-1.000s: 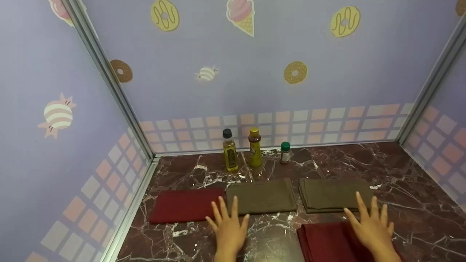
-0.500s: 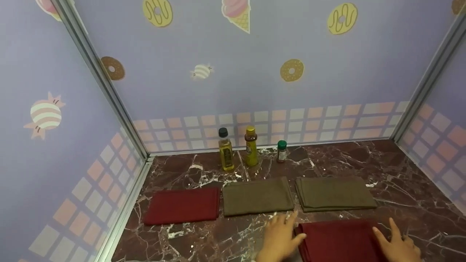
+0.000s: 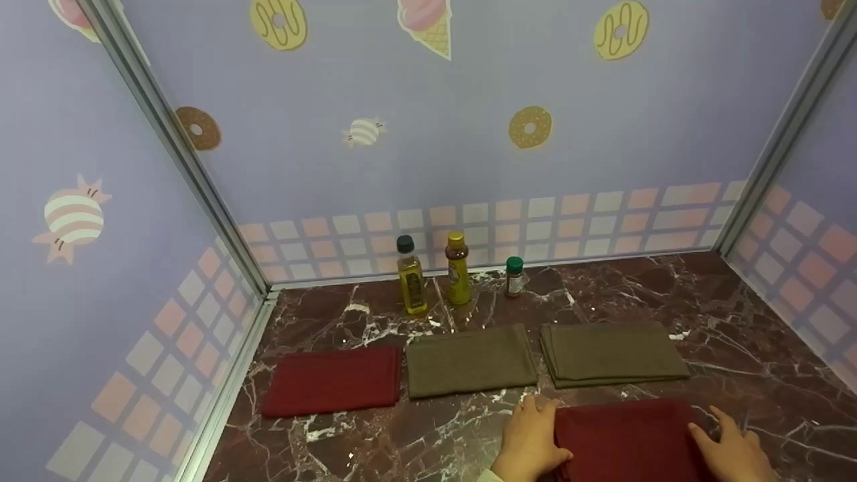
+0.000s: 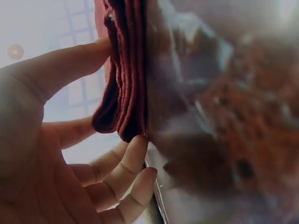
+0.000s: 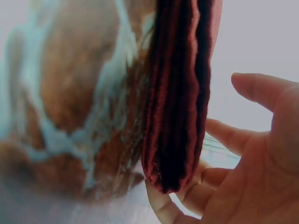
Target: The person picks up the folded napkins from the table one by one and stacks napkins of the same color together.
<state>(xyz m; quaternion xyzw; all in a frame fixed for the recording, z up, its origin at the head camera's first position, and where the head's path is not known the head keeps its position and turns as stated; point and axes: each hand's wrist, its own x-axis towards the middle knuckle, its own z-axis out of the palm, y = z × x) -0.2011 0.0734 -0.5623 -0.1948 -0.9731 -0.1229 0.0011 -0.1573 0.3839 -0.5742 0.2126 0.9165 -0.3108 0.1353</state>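
Note:
A folded dark red cloth (image 3: 629,438) lies at the front right of the table in the head view, between both hands. My left hand (image 3: 532,438) is at its left edge. In the left wrist view, the left thumb touches the upper face of the cloth layers (image 4: 126,79), and the loosely bent fingers lie about its corner. On the right side is my right hand (image 3: 733,448), fingers spread. The right wrist view shows its thumb apart from the stacked folds (image 5: 175,102), with fingertips near or against the far end. Part of the cloth is below the head frame.
Another folded red cloth (image 3: 331,380) lies at the left. Two folded olive cloths, one central (image 3: 472,361) and one further right (image 3: 612,355), form a row with it. Behind stand an oil bottle (image 3: 413,284), a yellow-capped bottle (image 3: 458,274) and a green-capped jar (image 3: 514,278). Walls enclose the marble-patterned table.
My left hand has moved right from near the left red cloth to the front red cloth's left edge. My right hand has moved off its top to its right side. The view has shifted slightly.

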